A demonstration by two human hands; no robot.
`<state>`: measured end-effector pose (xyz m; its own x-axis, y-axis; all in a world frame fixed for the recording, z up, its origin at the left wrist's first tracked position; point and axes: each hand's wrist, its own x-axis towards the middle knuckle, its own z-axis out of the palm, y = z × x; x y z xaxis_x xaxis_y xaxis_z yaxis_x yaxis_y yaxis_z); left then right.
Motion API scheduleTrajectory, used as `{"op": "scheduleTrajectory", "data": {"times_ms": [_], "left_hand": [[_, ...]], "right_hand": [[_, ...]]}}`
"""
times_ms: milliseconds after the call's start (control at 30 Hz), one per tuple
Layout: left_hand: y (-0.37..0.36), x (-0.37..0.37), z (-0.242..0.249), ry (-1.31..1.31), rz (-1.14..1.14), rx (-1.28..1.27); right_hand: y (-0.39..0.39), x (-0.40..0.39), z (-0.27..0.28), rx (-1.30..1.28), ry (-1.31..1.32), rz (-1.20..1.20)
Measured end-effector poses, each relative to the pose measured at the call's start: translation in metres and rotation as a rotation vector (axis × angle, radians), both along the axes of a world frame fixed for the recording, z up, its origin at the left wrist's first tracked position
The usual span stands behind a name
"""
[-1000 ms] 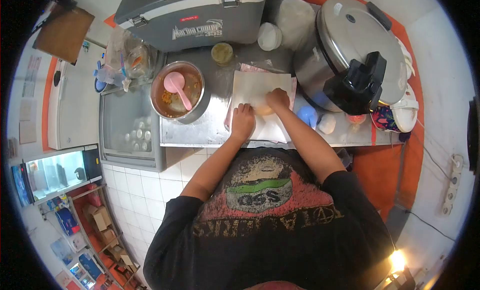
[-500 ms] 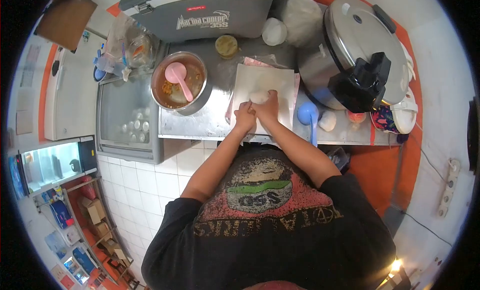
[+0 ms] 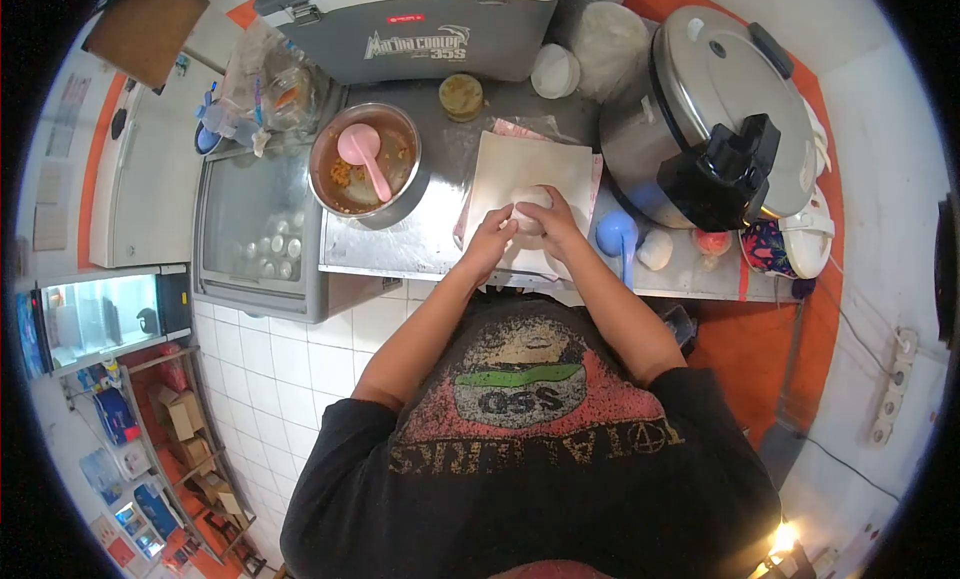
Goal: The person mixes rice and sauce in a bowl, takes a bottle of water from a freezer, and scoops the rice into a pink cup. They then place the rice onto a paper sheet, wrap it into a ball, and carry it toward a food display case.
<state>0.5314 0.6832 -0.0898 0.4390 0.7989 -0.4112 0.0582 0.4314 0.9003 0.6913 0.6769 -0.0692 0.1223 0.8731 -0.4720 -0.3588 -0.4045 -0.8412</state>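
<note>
A round white item [image 3: 531, 200], perhaps rice or a small bowl, is between my two hands above a stack of pale paper sheets [image 3: 540, 164]. My left hand [image 3: 492, 237] is closed at its lower left side. On its right, my right hand [image 3: 553, 222] wraps round it with the thumb across the front. A blue ladle [image 3: 615, 233] lies right of the paper, beside a white lump [image 3: 655, 249]. Left of the paper stands a metal bowl [image 3: 408, 184] with a pink scoop [image 3: 360, 147] in it.
A large rice cooker [image 3: 640, 144] stands at the right and a grey cooler [image 3: 350, 54] at the back. Near the cooler are a small jar [image 3: 461, 97] and a white bowl [image 3: 555, 72]. A glass-topped freezer [image 3: 250, 204] adjoins the counter's left end.
Both hands have come up off the flat paper and now hold the white item between them, where before they pressed low over the sheets. The view has shifted slightly.
</note>
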Motion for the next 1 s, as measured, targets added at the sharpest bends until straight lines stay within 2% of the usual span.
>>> {"op": "scheduleTrajectory", "data": {"times_ms": [67,133,167,267,300,367,433,567,733,833,900,1000], "left_hand": [[0.002,0.001,0.004,-0.021,0.007,-0.005],[0.001,0.002,0.006,0.163,-0.018,0.16],[-0.001,0.003,0.007,0.163,-0.012,0.16],[-0.008,0.006,0.002,0.335,-0.04,0.355],[-0.011,0.007,-0.005,0.432,-0.034,0.51],[-0.014,0.01,0.005,0.447,0.063,0.509],[-0.021,0.014,0.017,0.229,0.269,0.443],[-0.013,0.005,0.025,0.303,0.126,0.453],[-0.014,-0.003,0.024,0.319,0.067,0.416],[-0.017,-0.01,0.015,0.246,-0.011,0.288],[-0.025,-0.014,0.013,-0.069,0.029,0.093],[-0.023,-0.027,0.015,-0.008,-0.047,0.002]], "right_hand": [[0.001,0.002,0.0,-0.041,0.193,-0.061],[0.0,0.003,-0.003,-0.039,0.254,-0.084],[-0.002,0.003,-0.004,-0.039,0.315,-0.106],[-0.005,0.0,-0.015,-0.037,0.339,-0.197],[-0.006,-0.003,-0.013,-0.029,0.345,-0.175],[-0.009,-0.01,-0.009,-0.087,0.331,-0.274],[-0.009,-0.014,-0.006,-0.08,0.301,-0.257],[-0.005,-0.016,-0.014,-0.07,0.232,-0.267],[-0.011,-0.019,-0.006,-0.095,0.202,-0.274],[-0.021,-0.013,-0.015,-0.104,0.197,-0.242],[-0.024,-0.009,-0.018,-0.098,0.206,-0.237],[-0.042,0.002,-0.012,-0.09,0.261,-0.304]]}}
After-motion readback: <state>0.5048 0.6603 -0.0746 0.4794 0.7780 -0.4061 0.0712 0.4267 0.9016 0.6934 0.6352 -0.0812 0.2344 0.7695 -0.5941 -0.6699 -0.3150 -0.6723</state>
